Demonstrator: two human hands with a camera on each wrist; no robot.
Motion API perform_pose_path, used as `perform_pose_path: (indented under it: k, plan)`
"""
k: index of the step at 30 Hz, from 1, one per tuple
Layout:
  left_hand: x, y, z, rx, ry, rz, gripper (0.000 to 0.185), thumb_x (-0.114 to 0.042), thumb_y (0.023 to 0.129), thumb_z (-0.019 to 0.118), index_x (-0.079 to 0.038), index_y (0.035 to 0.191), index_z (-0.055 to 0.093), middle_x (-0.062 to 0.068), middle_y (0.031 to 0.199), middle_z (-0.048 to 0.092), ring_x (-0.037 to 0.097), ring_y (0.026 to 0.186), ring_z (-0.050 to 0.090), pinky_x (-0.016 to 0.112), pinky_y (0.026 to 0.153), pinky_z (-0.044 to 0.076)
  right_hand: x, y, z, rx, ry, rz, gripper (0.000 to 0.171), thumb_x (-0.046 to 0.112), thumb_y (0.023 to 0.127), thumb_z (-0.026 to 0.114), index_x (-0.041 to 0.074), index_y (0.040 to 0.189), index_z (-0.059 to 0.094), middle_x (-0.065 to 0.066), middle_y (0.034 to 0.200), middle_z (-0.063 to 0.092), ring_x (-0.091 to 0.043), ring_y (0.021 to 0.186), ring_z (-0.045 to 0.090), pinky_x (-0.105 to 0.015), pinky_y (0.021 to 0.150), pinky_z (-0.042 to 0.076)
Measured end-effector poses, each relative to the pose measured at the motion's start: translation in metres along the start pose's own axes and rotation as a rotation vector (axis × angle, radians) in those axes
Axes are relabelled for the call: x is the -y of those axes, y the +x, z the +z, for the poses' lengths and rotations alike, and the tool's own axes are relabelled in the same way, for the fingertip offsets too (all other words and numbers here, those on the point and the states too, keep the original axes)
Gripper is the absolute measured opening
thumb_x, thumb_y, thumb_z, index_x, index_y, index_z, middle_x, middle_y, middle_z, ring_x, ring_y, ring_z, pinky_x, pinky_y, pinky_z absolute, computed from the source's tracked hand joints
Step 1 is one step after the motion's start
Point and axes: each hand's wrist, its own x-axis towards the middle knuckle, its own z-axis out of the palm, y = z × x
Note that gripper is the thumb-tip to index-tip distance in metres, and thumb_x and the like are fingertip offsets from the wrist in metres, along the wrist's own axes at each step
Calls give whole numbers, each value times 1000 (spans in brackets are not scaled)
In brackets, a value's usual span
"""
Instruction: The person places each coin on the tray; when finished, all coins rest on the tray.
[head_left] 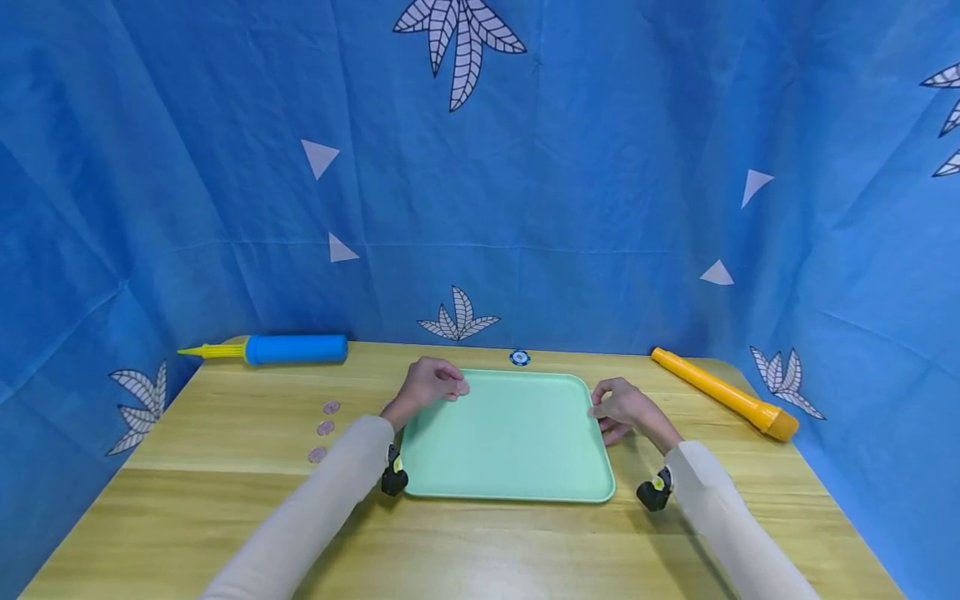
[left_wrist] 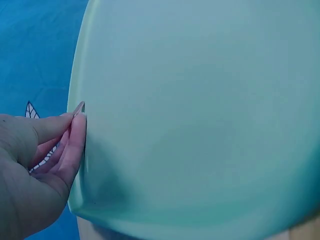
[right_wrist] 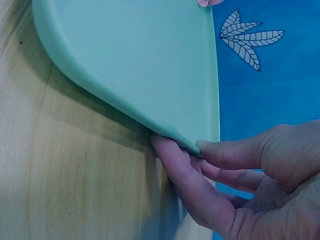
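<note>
A pale green rectangular tray is on the wooden table. Between thumb and fingertips, my left hand pinches a small pinkish coin above the tray's far left corner. The left wrist view shows that coin nearly edge-on, by the tray's rim. My right hand grips the tray's right edge; in the right wrist view its thumb lies on the rim with fingers underneath. Similar coins lie in a column left of the tray, beside my left forearm.
Behind the tray lies a blue-and-white poker chip. A blue hand pump with a yellow nozzle is at the back left. An orange toy microphone rests at the right. Blue cloth hangs around the table's back and sides.
</note>
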Motion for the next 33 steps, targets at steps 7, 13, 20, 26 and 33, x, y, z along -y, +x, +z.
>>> perform_pose_path:
  k: [7,13,20,26,33]
  plan:
    - [-1,0,5,-56,153,65,4,0,95,73,1,93,76,11,85,74,20,74,71,33,71,58,-1,0,0,-10,3,-19,7,-6,100,60,-5,101,53,-15,73,59,-18,60,66,-38,59,63]
    - [-1,-1,6,-77,210,79,3,-2,93,75,-3,91,74,8,84,74,19,77,68,36,74,55,-1,-1,1,-5,-7,-29,8,-4,101,61,-4,101,53,-13,72,60,-18,61,65,-39,59,63]
    - [-3,-8,-6,-58,208,121,7,-5,95,73,-1,100,77,10,96,75,25,93,69,43,85,56,-3,-1,1,-5,15,-24,8,-4,101,62,-4,101,53,-11,73,61,-17,62,66,-40,60,63]
    - [-2,-12,-26,-65,242,182,12,-6,101,67,-3,109,75,11,106,74,30,105,67,46,95,55,-5,-1,0,3,23,-12,9,-3,101,61,-3,103,53,-11,77,61,-18,63,66,-40,62,64]
    - [10,-23,-56,-99,209,231,20,-9,105,64,-1,121,72,17,122,71,35,117,63,51,101,52,-5,-1,0,5,42,-14,9,-3,101,62,-3,102,53,-10,74,59,-17,62,64,-39,60,63]
